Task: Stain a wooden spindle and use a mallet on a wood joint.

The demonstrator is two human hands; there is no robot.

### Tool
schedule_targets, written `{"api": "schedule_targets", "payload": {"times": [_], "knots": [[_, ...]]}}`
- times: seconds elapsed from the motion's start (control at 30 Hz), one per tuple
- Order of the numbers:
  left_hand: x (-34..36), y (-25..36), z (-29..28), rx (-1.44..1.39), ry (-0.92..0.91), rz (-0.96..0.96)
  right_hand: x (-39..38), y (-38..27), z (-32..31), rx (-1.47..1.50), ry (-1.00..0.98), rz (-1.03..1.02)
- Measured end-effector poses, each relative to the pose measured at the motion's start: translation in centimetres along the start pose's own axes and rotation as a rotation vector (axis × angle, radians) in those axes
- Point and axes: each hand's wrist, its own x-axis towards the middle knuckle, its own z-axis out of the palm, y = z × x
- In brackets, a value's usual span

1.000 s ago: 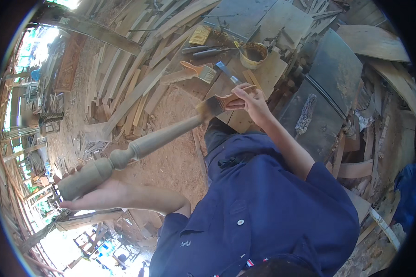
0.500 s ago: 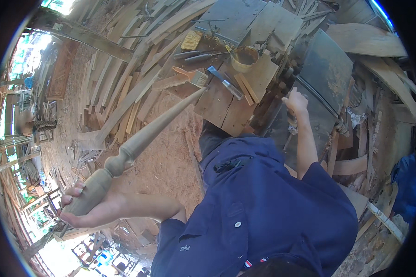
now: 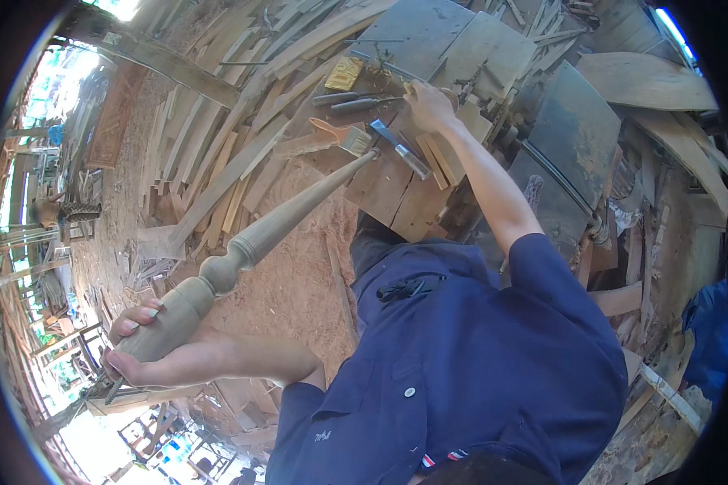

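Observation:
My left hand (image 3: 174, 360) is wrapped round the thick end of a turned wooden table leg or spindle (image 3: 295, 208), held at a slant. A threaded screw (image 3: 114, 393) sticks out of that thick end, and the narrow tip reaches the edge of the work board. My right hand (image 3: 430, 107) is over the tub on the board with its fingers closed; what they pinch is hidden, and the hand covers most of the tub. Near it lie a wide paintbrush (image 3: 352, 139) with an orange handle, a chisel (image 3: 402, 149) with a blue part, and two wood strips (image 3: 437, 162).
A yellow box (image 3: 344, 73) and dark-handled tools (image 3: 352, 103) lie on the far side of the board (image 3: 380, 190). A grey metal machine table (image 3: 578, 121) stands at the right. Long timber pieces (image 3: 206, 145) are heaped at the left, above a sawdust-covered floor (image 3: 287, 291).
My right hand has moved from the metal machine at the right, up and left to the tub, and its fingers have closed. The spindle has shifted slightly up and right.

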Motion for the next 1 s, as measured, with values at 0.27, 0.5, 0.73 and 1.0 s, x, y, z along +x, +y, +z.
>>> {"api": "schedule_targets", "payload": {"times": [0.27,0.5,0.73,1.0], "knots": [[0.7,-1.2,-1.0,-0.029,0.036,-0.038,-0.2,4.4,-4.6,0.079,0.405,0.106],[1.6,-2.1,-1.8,-0.011,0.05,-0.036,-2.6,3.5,-8.1,0.336,0.472,0.081],[1.4,-1.9,-3.4,-0.01,0.095,-0.064,-2.6,2.8,-7.3,0.132,0.471,-0.044],[0.6,-1.1,-6.9,-0.044,0.105,-0.093,-2.2,2.2,-6.6,-0.027,0.362,-0.034]]}}
